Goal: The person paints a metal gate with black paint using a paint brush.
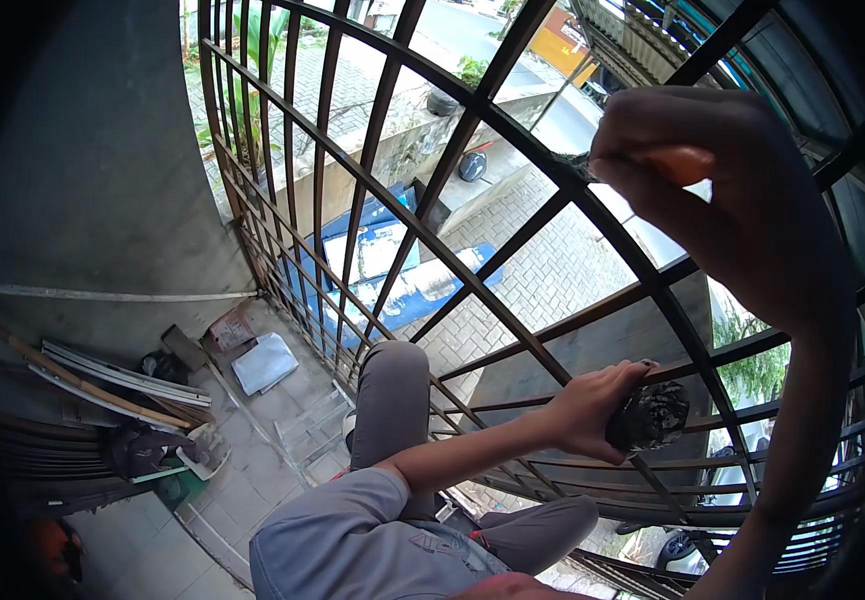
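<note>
Clamped the right hand (742, 210) shut around an orange-handled brush (680, 165) up close, its bristle end jutting left of the knuckles onto a bar of the black grille (472, 118). Gripped, lower and farther off, a dark stained can (652, 415) in the curled left hand (587, 410), held just right of the fingers, against the bars. Looked down on a tiled floor (242, 440) far below.

Below, a white sheet (265, 362) lies near stacked slats (112, 378) (blue-and-white sheeting (377, 250) outside).

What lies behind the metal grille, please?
Through the metal grille show brick paving, blue sheets and a road. The right hand, gripping a brush, and the left hand, gripping a dark object, cover parts beyond.
</note>
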Action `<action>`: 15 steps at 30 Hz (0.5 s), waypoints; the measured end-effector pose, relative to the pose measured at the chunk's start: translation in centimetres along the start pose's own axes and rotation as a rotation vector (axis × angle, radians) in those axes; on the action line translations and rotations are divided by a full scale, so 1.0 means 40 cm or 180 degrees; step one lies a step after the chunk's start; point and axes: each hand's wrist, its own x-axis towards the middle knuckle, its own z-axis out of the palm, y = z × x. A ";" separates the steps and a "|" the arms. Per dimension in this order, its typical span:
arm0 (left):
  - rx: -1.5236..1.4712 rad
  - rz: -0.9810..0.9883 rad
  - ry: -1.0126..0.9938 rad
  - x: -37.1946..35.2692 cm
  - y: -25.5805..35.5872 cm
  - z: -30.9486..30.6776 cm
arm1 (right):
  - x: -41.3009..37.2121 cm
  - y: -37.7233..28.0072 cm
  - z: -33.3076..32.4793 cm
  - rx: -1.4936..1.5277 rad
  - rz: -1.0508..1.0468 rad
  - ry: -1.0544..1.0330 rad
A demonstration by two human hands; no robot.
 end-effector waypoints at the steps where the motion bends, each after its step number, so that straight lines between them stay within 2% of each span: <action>1: -0.0003 -0.0001 -0.0007 0.001 0.000 -0.001 | -0.010 0.000 -0.001 0.0360 0.0163 0.0169; 2: -0.0002 -0.0008 -0.0016 0.002 0.000 -0.002 | -0.009 0.009 0.012 0.0361 0.0173 0.0175; 4: 0.0008 -0.0009 -0.0044 0.002 0.002 -0.003 | 0.002 0.033 0.054 0.0089 -0.0308 0.0743; 6: 0.0016 -0.0019 -0.0010 0.001 0.007 -0.005 | 0.003 0.028 0.041 0.0308 -0.0323 0.0566; 8: 0.0025 -0.0029 -0.0023 0.002 0.010 -0.006 | 0.004 0.001 -0.005 -0.0359 0.0022 -0.0477; 10: 0.0026 -0.0050 -0.0034 0.001 0.009 -0.006 | -0.004 0.009 0.024 -0.0518 0.0117 -0.0210; 12: 0.0028 0.0063 0.0040 0.003 0.006 -0.004 | 0.010 0.031 0.075 0.0919 -0.0761 0.1305; 13: 0.0020 0.0060 0.0034 0.003 0.007 -0.004 | 0.033 0.038 0.063 0.0342 -0.0714 0.1083; 14: 0.0020 0.0061 0.0020 0.004 0.008 -0.007 | 0.030 0.027 0.058 0.0339 -0.0704 0.1081; 15: 0.0022 0.0063 0.0008 0.005 0.009 -0.009 | 0.022 0.009 0.056 0.0218 -0.0429 0.0790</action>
